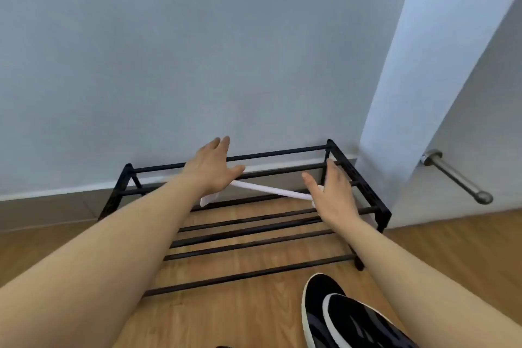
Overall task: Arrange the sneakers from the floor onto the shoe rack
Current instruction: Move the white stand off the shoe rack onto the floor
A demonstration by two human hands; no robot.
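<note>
A low black metal shoe rack (364, 186) with bar shelves stands against the grey wall, and no shoes are on it. Two black sneakers with white soles (339, 316) lie on the wooden floor in front of the rack's right end, one overlapping the other. My left hand (210, 167) hovers over the rack's back left bars, fingers apart and holding nothing. My right hand (330, 192) is spread open above the right side of the top tier. A white strip (271, 189) lies slantwise behind the bars between my hands; my hands hide its ends.
A white door (480, 110) stands at the right with a metal lever handle (457, 175) jutting out close to the rack's right end. A grey skirting board (50, 206) runs along the wall. Wooden floor (226, 319) stretches in front of the rack.
</note>
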